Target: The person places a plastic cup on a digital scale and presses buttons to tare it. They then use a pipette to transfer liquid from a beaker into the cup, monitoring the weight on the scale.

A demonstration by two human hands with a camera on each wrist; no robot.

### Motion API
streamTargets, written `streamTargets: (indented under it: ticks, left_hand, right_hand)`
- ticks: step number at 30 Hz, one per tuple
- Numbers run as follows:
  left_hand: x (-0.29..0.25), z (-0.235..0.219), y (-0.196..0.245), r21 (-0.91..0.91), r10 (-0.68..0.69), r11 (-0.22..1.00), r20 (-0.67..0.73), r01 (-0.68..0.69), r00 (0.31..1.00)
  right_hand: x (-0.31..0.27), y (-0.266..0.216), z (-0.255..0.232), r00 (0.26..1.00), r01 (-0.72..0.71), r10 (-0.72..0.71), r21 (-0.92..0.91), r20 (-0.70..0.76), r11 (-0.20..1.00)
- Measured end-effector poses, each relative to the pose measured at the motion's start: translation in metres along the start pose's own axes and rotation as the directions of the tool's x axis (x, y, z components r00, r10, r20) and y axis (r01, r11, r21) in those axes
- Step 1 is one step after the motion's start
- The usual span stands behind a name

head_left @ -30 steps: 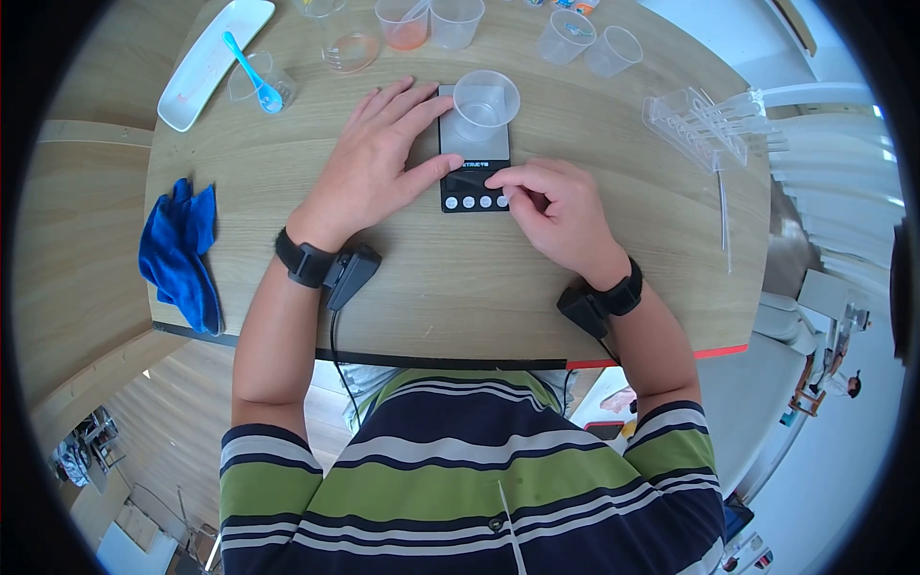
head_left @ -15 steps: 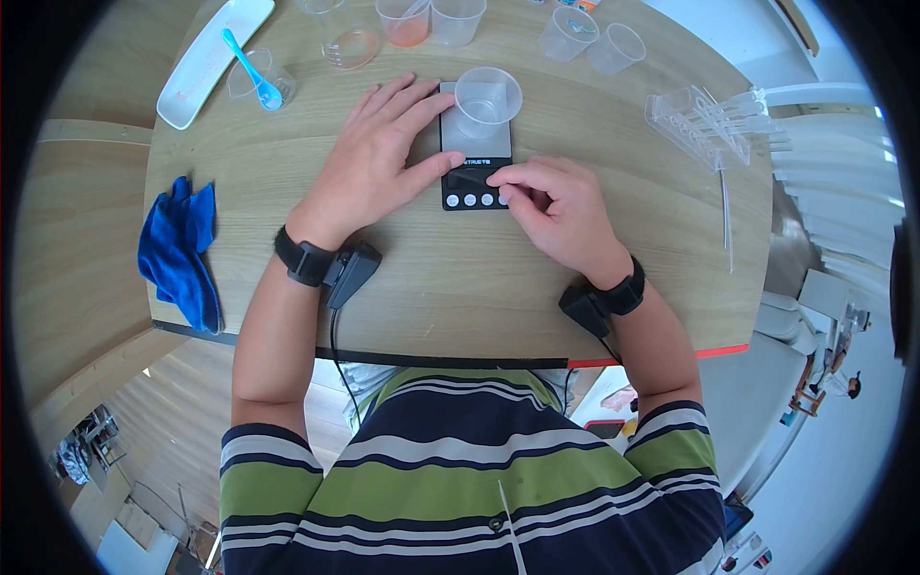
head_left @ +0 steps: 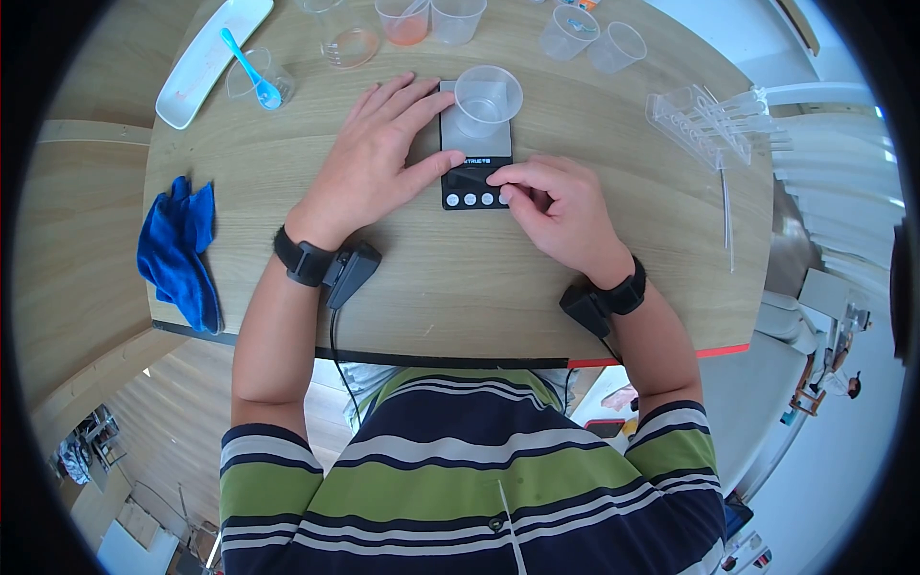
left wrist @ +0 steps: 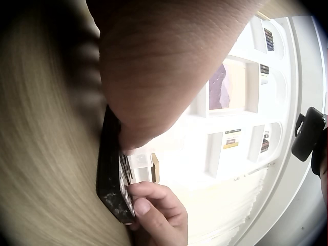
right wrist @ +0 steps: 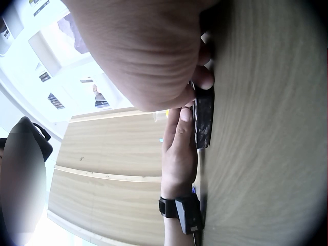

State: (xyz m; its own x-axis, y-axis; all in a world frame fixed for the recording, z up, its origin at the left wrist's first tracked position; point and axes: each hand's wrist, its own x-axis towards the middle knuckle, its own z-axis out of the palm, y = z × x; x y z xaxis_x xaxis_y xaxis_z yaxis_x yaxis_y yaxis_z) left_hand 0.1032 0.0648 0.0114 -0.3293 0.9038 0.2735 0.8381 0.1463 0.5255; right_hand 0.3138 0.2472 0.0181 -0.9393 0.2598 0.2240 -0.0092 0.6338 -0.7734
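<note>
A digital pocket scale (head_left: pixel 475 177) lies on the wooden table, its black front bearing a row of round buttons. On its grey plate stands a clear plastic cup (head_left: pixel 489 96). My left hand (head_left: pixel 374 168) lies along the scale's left side with fingers extended; the thumb rests on the front of the plate. From the other side, my right hand (head_left: pixel 561 206) touches the dark display with its index fingertip. Its thumb sits by the rightmost button, and the other fingers are bent under. The left wrist view shows the right hand's thumb and index finger (left wrist: pixel 154 190) close over the buttons.
Behind are plastic cups, one with orange liquid (head_left: pixel 407 34), and a glass beaker (head_left: pixel 350 46). A blue spoon (head_left: pixel 251 69) leans in a small beaker near a white tray (head_left: pixel 182 96). A blue cloth (head_left: pixel 179 254) lies left, a clear tube rack (head_left: pixel 700 129) right.
Both hands hold almost the same pose over the scale, and the cup stays on the plate. The head view has shifted very slightly.
</note>
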Motion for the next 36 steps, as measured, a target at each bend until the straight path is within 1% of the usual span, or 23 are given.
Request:
streamTargets:
  ticks: [4, 12, 25, 36]
  left_hand:
    - [0.0007, -0.0006, 0.0011, 0.000, 0.002, 1.000, 0.000, -0.002, 1.000]
    - [0.0001, -0.0002, 0.0001, -0.001, 0.003, 1.000, -0.006, -0.003, 1.000]
    - [-0.0001, -0.0001, 0.0013, 0.007, 0.007, 1.000, -0.011, -0.007, 1.000]
    - [-0.0002, 0.0002, 0.0010, -0.002, 0.006, 1.000, -0.016, -0.006, 1.000]
  right_hand:
    - [0.0002, -0.0006, -0.0003, 1.000, -0.014, 0.014, 0.019, 0.007, 1.000]
    - [0.0001, 0.0004, -0.0002, 1.000, 0.008, -0.008, 0.009, 0.003, 1.000]
    - [0.0004, -0.0013, -0.0004, 1.000, -0.016, 0.016, 0.024, 0.008, 1.000]
    - [0.0009, -0.0013, -0.0004, 1.000, -0.011, 0.011, 0.003, 0.010, 1.000]
